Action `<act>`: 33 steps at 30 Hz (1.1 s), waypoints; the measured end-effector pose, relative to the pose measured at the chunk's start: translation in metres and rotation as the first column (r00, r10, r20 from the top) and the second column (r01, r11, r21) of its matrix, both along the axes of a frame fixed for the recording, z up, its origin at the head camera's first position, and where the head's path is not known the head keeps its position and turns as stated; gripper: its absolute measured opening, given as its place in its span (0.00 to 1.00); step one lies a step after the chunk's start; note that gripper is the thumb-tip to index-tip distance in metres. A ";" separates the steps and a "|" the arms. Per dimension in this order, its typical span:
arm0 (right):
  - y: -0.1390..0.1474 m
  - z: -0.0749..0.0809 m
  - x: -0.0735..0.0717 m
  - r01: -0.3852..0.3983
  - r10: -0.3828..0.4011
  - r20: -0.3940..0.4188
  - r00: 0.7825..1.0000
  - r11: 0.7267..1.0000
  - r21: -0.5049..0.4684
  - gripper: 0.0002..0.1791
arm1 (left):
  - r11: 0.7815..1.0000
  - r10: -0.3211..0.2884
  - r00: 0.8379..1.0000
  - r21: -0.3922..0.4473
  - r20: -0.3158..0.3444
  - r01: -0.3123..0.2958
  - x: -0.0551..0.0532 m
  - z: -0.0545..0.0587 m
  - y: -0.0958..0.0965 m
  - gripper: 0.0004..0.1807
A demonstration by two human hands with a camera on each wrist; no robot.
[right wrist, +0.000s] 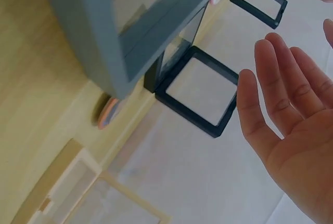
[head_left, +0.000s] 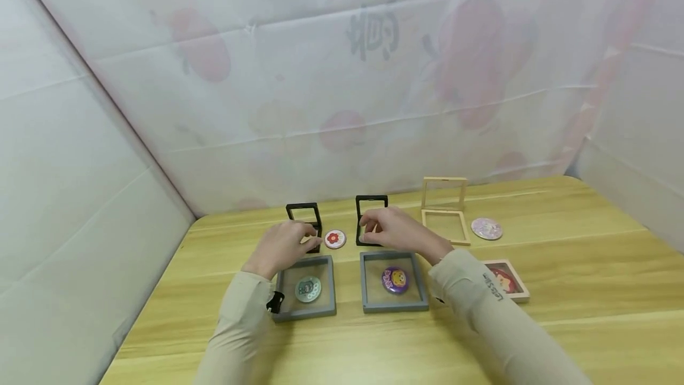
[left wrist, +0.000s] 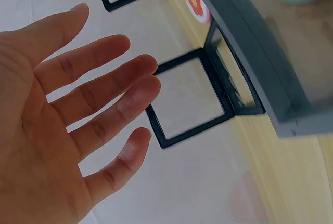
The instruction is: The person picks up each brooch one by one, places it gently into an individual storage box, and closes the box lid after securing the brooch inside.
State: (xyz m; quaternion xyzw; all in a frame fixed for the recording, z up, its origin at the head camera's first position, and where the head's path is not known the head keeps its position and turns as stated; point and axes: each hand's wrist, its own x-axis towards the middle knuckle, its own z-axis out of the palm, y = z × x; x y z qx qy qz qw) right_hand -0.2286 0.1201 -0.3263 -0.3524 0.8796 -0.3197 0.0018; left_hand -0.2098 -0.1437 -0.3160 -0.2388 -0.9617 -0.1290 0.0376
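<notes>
My left hand [head_left: 280, 246], fingers loosely bent and holding nothing, is over the left black hinged display frame [head_left: 301, 204], which stands opened up. Over the right black hinged frame [head_left: 371, 198], also opened, my right hand [head_left: 398, 230] hovers with relaxed fingers and nothing in them. Between the two lies a round badge with a red flower [head_left: 335, 239]. Nearer to me, a grey frame [head_left: 332, 290] holds a teal badge [head_left: 308, 290], and a second grey frame [head_left: 396, 308] holds a purple badge [head_left: 395, 280]. In the right wrist view, an orange-edged badge [right wrist: 106, 114] is partly hidden behind grey.
An opened light wood frame [head_left: 445, 179] stands at the back right, with a lilac badge [head_left: 487, 229] beside it. Partly behind my right sleeve lies a pale frame [head_left: 521, 296] with a red badge [head_left: 503, 279]. Printed white fabric [head_left: 320, 76] hangs behind the wooden table [head_left: 347, 349].
</notes>
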 end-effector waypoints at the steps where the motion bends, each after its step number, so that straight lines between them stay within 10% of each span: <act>1: -0.002 0.001 0.000 0.003 -0.003 0.008 1.000 1.000 0.000 0.12 | 1.000 0.003 1.000 -0.002 0.007 -0.002 0.000 0.000 -0.002 0.10; 33: -0.026 -0.006 -0.005 0.031 -0.037 0.029 0.999 0.983 0.183 0.11 | 0.999 0.049 0.989 0.015 0.141 -0.052 -0.008 -0.016 -0.038 0.10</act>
